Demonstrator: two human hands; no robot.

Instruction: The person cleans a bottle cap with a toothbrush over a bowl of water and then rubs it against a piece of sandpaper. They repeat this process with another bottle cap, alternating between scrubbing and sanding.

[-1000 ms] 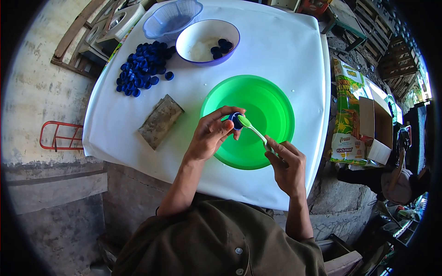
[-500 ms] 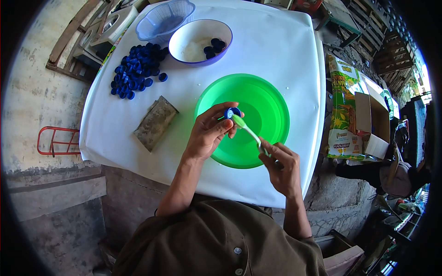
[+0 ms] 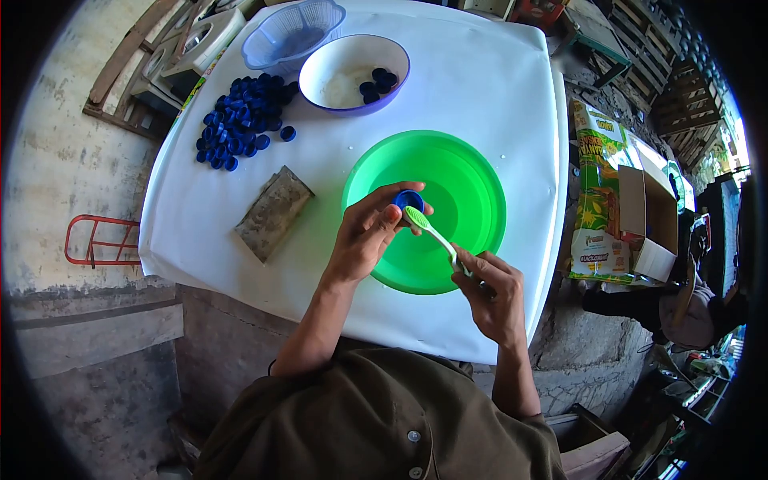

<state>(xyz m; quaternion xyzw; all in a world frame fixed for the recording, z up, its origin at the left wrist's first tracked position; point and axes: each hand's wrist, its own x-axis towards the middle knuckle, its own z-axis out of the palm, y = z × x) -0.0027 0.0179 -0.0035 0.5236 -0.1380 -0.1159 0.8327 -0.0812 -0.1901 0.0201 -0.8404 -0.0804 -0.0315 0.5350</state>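
Observation:
Between the fingers of my left hand (image 3: 366, 232) is a blue cap (image 3: 408, 200), its hollow side facing up, over the left part of a green basin (image 3: 476, 168). My right hand (image 3: 492, 296) grips the handle of a green and white toothbrush (image 3: 430, 230). The brush head lies at the lower rim of the cap; whether it touches is hard to tell. Up and to the left, a pile of blue caps (image 3: 240, 120) lies on the white table cover (image 3: 192, 224). Several more caps sit in a white and purple bowl (image 3: 340, 76).
A grey, stained block (image 3: 274, 214) lies left of the basin. Behind the pile stands a light blue plastic basket (image 3: 292, 36). Right of the table are an open cardboard box (image 3: 656, 216) and a printed green sack (image 3: 596, 192). A red metal frame (image 3: 104, 240) is at the left.
The cap in my left hand has tilted, so more of its inside shows. The brush head has shifted slightly down the cap's rim. The whole view has moved a little.

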